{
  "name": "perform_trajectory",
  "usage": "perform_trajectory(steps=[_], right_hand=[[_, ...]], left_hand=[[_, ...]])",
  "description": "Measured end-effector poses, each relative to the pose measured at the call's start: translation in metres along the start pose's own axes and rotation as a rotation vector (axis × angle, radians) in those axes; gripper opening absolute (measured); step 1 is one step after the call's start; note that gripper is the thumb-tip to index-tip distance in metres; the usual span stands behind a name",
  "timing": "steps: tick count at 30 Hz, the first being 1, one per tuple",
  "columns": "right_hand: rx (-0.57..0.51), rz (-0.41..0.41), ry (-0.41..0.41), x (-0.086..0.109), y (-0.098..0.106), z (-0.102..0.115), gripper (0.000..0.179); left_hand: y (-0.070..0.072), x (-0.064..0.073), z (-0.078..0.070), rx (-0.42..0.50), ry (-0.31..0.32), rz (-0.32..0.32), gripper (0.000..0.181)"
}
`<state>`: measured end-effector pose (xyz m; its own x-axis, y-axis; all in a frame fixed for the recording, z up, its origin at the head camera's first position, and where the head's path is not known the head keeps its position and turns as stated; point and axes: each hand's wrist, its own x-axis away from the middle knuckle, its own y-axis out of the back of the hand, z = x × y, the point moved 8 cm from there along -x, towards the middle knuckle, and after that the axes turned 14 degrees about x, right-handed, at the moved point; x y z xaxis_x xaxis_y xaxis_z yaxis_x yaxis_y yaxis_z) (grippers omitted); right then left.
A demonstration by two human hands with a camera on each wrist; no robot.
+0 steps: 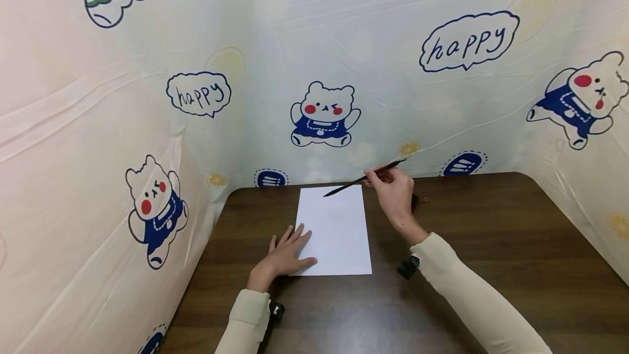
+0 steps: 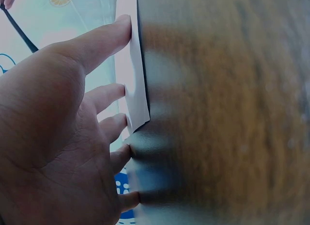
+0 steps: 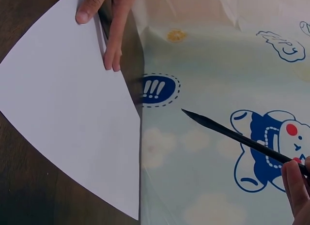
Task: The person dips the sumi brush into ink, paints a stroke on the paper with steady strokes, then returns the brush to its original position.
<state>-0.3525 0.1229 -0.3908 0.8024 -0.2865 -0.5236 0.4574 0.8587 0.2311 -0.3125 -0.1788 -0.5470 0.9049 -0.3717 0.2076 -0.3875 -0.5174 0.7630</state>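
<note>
Cream cloth sleeves (image 1: 474,291) flank a blank rectangular sheet of white paper (image 1: 339,234)

Taking the paper as the clock, the sleeves come in from 4 o'clock and from between 7 and 8, over a dark brown wood-grained desk (image 1: 491,245). The paper lies near the desk's far edge, its long sides running from 6 to 12 o'clock, with no visible mark on it.

At 8 o'clock the left hand (image 1: 284,260) grasps nothing: its fingers are spread straight, the thumb (image 2: 123,34) resting on the paper. At 2 o'clock the right hand (image 1: 395,194) has its grip curled round a slim black brush (image 1: 350,184), whose pointed tip aims towards the paper's 12 o'clock end but is raised clear of it. Between 2 and 3, a small reddish-dark object (image 1: 421,199) is too hidden by the right wrist to identify. Beyond, at 12 o'clock, hangs a pale curtain (image 1: 265,135) printed with bears in navy.

Steadying the paper and lining up a first stroke looks like the step in hand. The next move seems to call for lowering the tip lightly, with the left hand pressing enough to stop any sliding.
</note>
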Motion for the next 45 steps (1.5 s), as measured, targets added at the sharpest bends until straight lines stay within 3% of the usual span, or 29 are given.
perform_trajectory(steps=[11, 20, 28, 45], right_hand=[[-0.005, 0.042, 0.003, 0.006, -0.018, -0.008, 0.017], [0.052, 0.04, 0.001, 0.01, -0.034, -0.01, 0.012], [0.044, 0.059, -0.031, 0.014, -0.052, -0.014, 0.014], [0.115, 0.052, -0.013, 0.024, -0.077, -0.023, 0.014]], left_hand=[[-0.002, 0.0, 0.002, 0.017, 0.001, 0.002, 0.086], [0.0, -0.001, 0.003, -0.028, 0.021, 0.005, 0.085], [-0.001, 0.0, 0.002, -0.021, 0.02, 0.0, 0.085], [-0.003, -0.001, 0.002, -0.028, 0.025, -0.011, 0.084]])
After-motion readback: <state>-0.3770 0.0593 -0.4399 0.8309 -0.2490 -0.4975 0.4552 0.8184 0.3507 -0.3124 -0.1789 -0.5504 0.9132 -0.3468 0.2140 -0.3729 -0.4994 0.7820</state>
